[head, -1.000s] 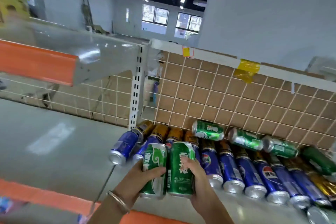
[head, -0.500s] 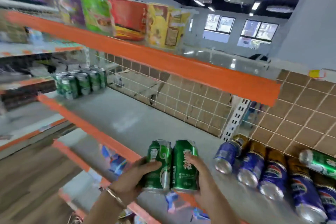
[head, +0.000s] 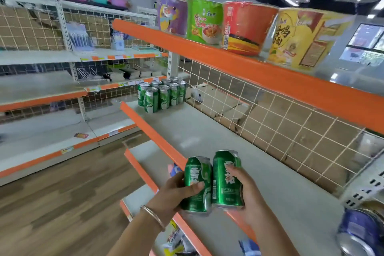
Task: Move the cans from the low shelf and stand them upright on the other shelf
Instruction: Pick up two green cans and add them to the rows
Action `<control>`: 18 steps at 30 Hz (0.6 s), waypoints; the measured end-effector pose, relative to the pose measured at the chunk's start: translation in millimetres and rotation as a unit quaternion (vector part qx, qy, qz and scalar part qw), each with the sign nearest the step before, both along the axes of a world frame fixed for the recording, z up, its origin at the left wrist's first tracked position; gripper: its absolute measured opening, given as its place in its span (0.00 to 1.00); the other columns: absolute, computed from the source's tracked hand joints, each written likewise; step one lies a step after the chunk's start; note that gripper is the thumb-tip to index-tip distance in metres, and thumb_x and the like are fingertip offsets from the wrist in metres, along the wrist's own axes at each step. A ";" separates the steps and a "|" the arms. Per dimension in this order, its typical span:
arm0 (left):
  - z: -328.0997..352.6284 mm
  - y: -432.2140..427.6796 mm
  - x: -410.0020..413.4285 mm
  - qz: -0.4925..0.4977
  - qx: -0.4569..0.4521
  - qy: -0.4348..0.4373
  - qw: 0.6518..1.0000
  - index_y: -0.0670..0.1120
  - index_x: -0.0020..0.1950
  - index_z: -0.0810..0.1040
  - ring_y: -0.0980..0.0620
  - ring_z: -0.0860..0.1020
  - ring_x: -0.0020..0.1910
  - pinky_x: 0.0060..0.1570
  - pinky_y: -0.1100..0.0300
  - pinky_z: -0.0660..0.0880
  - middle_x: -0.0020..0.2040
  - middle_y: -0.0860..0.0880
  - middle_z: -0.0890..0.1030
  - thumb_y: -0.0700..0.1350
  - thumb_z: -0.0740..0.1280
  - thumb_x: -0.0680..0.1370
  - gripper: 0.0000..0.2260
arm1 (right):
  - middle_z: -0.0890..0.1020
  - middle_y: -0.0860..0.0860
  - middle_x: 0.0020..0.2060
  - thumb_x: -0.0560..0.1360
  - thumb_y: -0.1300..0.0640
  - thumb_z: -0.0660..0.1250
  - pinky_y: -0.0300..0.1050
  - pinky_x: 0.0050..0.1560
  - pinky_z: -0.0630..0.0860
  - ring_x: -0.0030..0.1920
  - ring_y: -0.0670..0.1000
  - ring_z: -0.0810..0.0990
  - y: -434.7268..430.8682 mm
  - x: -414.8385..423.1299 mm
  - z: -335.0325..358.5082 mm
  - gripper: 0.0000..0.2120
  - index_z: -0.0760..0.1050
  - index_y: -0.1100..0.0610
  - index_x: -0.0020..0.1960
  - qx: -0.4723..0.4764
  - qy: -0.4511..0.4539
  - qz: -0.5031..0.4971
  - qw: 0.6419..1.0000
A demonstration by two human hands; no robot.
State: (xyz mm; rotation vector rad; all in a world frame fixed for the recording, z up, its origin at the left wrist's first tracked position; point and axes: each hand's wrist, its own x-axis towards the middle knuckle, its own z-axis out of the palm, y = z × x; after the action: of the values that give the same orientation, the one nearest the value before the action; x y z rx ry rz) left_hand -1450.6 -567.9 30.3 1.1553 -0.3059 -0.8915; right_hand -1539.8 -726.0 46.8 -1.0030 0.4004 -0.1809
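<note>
over the shelf (head: pixel 207 131), each hand holds a green can.

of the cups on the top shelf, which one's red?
The red cup, third from the left on the top shelf. It stands between the green cup and the yellow cup; the leftmost is purple.

In front of me runs a grey shelf (head: pixel 207 131) with an orange front edge; at its far end a cluster of green cans (head: pixel 162 94) stands upright on it, close-packed.
</note>
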 end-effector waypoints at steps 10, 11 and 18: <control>-7.1 -38.3 130.3 0.036 0.043 -0.037 0.998 0.37 0.50 0.80 0.41 0.81 0.47 0.53 0.46 0.78 0.50 0.37 0.83 0.36 0.75 0.59 0.21 | 0.83 0.63 0.44 0.52 0.51 0.75 0.53 0.36 0.80 0.39 0.61 0.83 -28.6 133.4 -4.8 0.33 0.76 0.60 0.55 -0.072 0.010 -0.045 0.996; -7.3 -41.5 143.3 0.038 0.053 -0.037 0.997 0.36 0.50 0.80 0.40 0.81 0.47 0.54 0.45 0.78 0.50 0.36 0.83 0.37 0.75 0.58 0.21 | 0.83 0.62 0.43 0.53 0.51 0.75 0.52 0.36 0.80 0.39 0.60 0.84 -33.1 146.9 -6.4 0.32 0.76 0.59 0.55 -0.077 0.015 -0.048 0.996; -13.8 -52.6 221.4 0.059 0.084 -0.049 0.994 0.36 0.49 0.80 0.36 0.81 0.50 0.54 0.43 0.78 0.49 0.35 0.83 0.41 0.79 0.51 0.28 | 0.84 0.60 0.47 0.55 0.51 0.75 0.56 0.41 0.79 0.44 0.61 0.83 -40.9 219.1 -9.3 0.32 0.74 0.56 0.58 -0.093 0.042 -0.051 0.993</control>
State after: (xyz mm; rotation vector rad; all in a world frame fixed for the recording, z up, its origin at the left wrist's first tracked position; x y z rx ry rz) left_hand -1229.2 -620.4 16.4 1.3605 -0.2432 -0.7701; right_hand -1320.7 -766.9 37.5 -1.1769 0.5186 -0.2734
